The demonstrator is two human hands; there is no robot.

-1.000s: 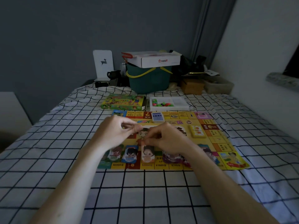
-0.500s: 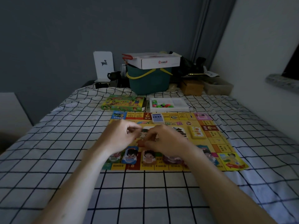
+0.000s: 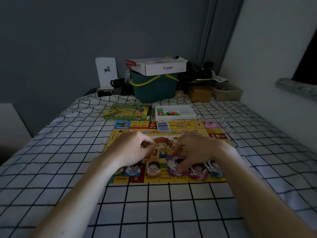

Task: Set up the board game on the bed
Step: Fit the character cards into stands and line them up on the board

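— Roughly centred on the checked bed cover (image 3: 51, 160): yellow game board (image 3: 212, 133), lying flat, near edge well short of the bed's near edge.

— And the hands?

— Both over the board's middle, apart. Left hand (image 3: 130, 148) curled, fingertips pinched together; too dim to tell on what. Right hand (image 3: 197, 150) curled down onto a purple character piece (image 3: 175, 165) in the row along the near edge.

— Beyond the board?

— Blue card deck (image 3: 163, 127) at the far edge. Just past it, green game box (image 3: 127, 111) beside white tray (image 3: 187, 112) of coloured bits. Further back, teal bucket (image 3: 154, 88). Open cover left, right and in front.
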